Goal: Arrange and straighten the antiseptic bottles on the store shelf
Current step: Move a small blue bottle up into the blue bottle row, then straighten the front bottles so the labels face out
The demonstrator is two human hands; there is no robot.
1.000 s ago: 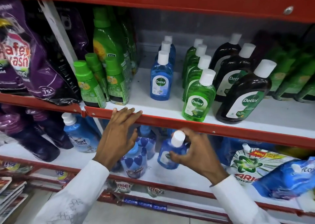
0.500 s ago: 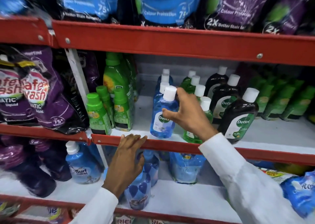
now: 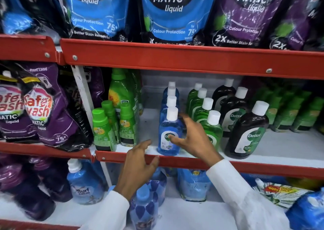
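On the red shelf [image 3: 175, 161], the front blue antiseptic bottle [image 3: 168, 135] is stood at the lip, heading its row. It is touched by the spread fingers of the right hand [image 3: 191, 138]; the left hand [image 3: 138, 163], loosely splayed, is rested on the lip. A careless nudge could tip it off.

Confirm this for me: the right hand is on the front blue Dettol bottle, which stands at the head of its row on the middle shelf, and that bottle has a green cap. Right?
Not quite. The head view shows the front blue Dettol bottle has a white cap, not a green one. The rest holds: the right hand is on it, and it stands at the head of its row on the middle shelf.
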